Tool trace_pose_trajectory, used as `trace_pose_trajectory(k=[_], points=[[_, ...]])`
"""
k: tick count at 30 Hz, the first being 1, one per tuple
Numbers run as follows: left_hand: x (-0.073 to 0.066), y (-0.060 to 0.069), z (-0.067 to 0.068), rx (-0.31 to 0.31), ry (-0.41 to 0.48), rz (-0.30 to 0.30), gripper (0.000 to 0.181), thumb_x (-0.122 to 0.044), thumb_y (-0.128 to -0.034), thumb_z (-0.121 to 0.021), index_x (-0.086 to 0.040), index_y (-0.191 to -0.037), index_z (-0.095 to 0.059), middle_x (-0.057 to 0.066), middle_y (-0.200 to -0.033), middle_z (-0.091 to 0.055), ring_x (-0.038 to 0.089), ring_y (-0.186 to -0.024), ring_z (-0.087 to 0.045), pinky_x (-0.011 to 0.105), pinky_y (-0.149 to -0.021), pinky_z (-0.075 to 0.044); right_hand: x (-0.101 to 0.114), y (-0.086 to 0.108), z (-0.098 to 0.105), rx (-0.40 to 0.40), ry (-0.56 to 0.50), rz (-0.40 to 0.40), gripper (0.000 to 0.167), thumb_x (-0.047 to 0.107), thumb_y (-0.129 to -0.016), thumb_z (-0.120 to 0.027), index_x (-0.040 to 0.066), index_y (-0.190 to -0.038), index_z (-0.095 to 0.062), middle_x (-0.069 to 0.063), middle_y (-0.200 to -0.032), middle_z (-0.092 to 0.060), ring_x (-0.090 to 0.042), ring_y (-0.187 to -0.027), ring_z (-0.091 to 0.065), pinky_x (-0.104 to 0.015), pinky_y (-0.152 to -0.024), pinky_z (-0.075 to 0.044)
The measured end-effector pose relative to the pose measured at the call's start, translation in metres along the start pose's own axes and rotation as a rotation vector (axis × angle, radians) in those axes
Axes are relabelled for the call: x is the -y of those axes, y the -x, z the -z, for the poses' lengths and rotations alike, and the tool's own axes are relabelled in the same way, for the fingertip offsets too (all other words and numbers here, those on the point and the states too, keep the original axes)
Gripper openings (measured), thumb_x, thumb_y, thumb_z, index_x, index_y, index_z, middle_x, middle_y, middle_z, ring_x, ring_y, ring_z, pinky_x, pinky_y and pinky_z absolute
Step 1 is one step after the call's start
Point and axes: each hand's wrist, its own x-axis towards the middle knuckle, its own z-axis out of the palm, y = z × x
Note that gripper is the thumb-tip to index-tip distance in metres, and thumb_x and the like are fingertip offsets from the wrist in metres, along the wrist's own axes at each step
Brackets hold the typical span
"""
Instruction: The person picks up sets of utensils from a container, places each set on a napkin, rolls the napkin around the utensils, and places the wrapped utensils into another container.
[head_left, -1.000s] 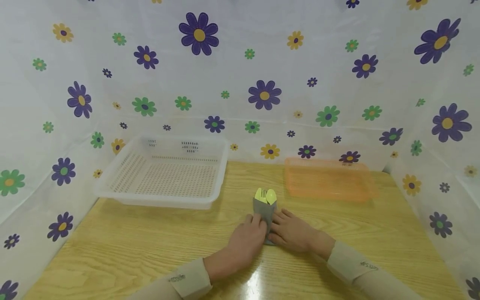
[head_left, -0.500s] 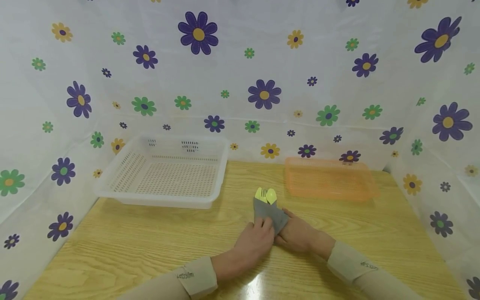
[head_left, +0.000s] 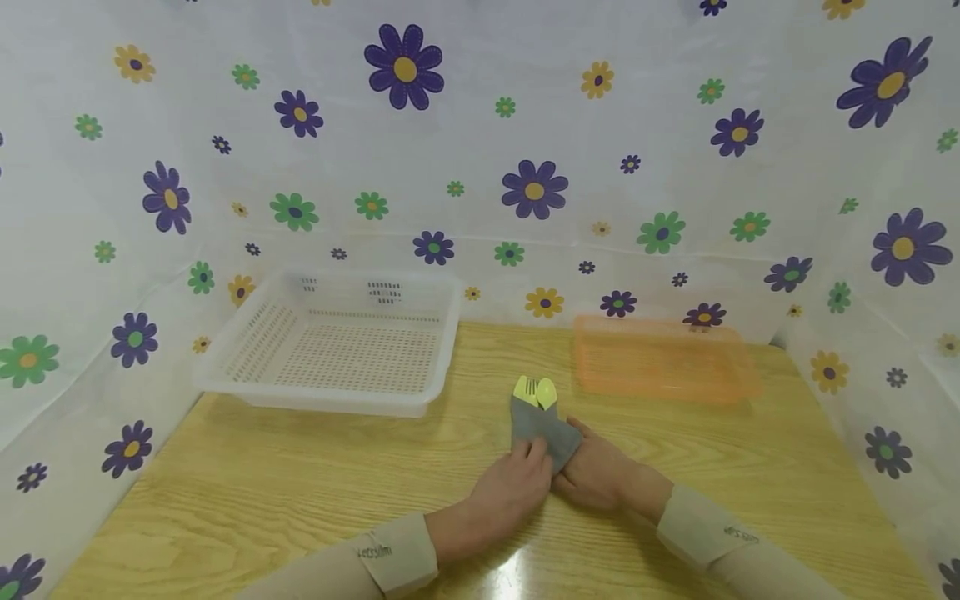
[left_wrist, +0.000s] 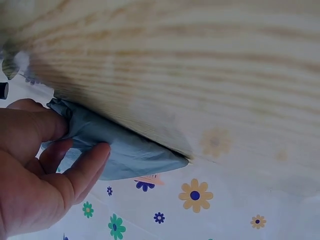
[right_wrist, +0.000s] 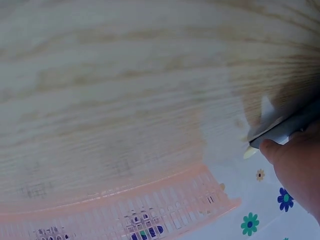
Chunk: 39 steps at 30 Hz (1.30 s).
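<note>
A grey cloth napkin (head_left: 551, 435) lies on the table, wrapped about yellow-green cutlery. The heads of a fork (head_left: 532, 387) and a spoon (head_left: 547, 393) stick out at its far end, with another yellow-green piece beside the fork. My left hand (head_left: 513, 487) pinches the napkin's near edge between thumb and fingers, as the left wrist view shows. A flap of the cloth spreads to the right over the fingertips of my right hand (head_left: 600, 471), which rests against the bundle's right side. How those right fingers lie beneath the flap is hidden.
At the back left stands a white perforated basket (head_left: 431, 404). A shallow orange basket (head_left: 663, 392) sits at the back right. Wooden tabletop (head_left: 300, 475) lies around the bundle, with a flower-printed sheet (head_left: 465, 125) behind and along both sides.
My left hand has moved slightly right, bringing a napkin flap over to the right across my right fingers. The right hand has stayed nearly in place; the baskets have not moved.
</note>
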Motion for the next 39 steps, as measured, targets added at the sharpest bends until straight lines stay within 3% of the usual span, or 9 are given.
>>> trace_pose_trajectory(k=[11,17,23,33,39], points=[[-0.001,0.004,-0.002,0.017,-0.032,-0.045,0.010,-0.018,-0.0974,-0.059,-0.013,-0.089,-0.059,0.000,-0.088,-0.050,0.012,-0.080,-0.044,0.022,-0.069,-0.040,0.001,0.001,-0.002,0.006,-0.006,-0.014,0.055,0.031,-0.106,-0.036,-0.001,-0.150,-0.038,-0.013,-0.155,-0.039,-0.026,-0.145,-0.034,-0.056,-0.117,-0.021],[-0.003,0.004,-0.005,-0.026,-0.053,-0.050,0.014,-0.018,-0.0981,-0.055,-0.015,-0.084,-0.057,-0.002,-0.083,-0.046,0.012,-0.078,-0.041,0.022,-0.065,-0.036,0.002,0.000,0.000,0.021,-0.030,-0.027,0.057,0.032,-0.106,-0.035,-0.001,-0.152,-0.034,-0.013,-0.157,-0.035,-0.026,-0.147,-0.030,-0.056,-0.118,-0.019],[-0.003,0.004,-0.005,-0.060,-0.071,-0.057,0.015,-0.017,-0.0970,-0.052,-0.015,-0.083,-0.057,-0.003,-0.082,-0.047,0.012,-0.077,-0.041,0.023,-0.064,-0.036,-0.001,0.001,0.000,0.004,0.011,-0.010,0.055,0.032,-0.105,-0.036,0.001,-0.150,-0.039,-0.012,-0.155,-0.040,-0.026,-0.145,-0.034,-0.055,-0.118,-0.019],[-0.005,0.002,-0.004,-0.035,-0.115,-0.101,0.018,-0.025,-0.0990,-0.057,-0.017,-0.083,-0.056,-0.004,-0.081,-0.047,0.011,-0.077,-0.041,0.023,-0.066,-0.035,-0.012,0.009,0.002,0.025,-0.036,-0.041,0.052,0.031,-0.105,-0.035,0.006,-0.150,-0.042,-0.011,-0.158,-0.034,-0.030,-0.150,-0.021,-0.055,-0.119,-0.016],[-0.004,0.002,-0.004,-0.031,-0.067,-0.087,0.018,-0.029,-0.1013,-0.056,-0.016,-0.088,-0.056,-0.003,-0.085,-0.049,0.011,-0.078,-0.043,0.021,-0.065,-0.039,-0.012,0.009,0.003,0.042,-0.021,-0.040,0.053,0.032,-0.106,-0.034,0.006,-0.152,-0.037,-0.011,-0.159,-0.031,-0.028,-0.151,-0.019,-0.054,-0.119,-0.017]])
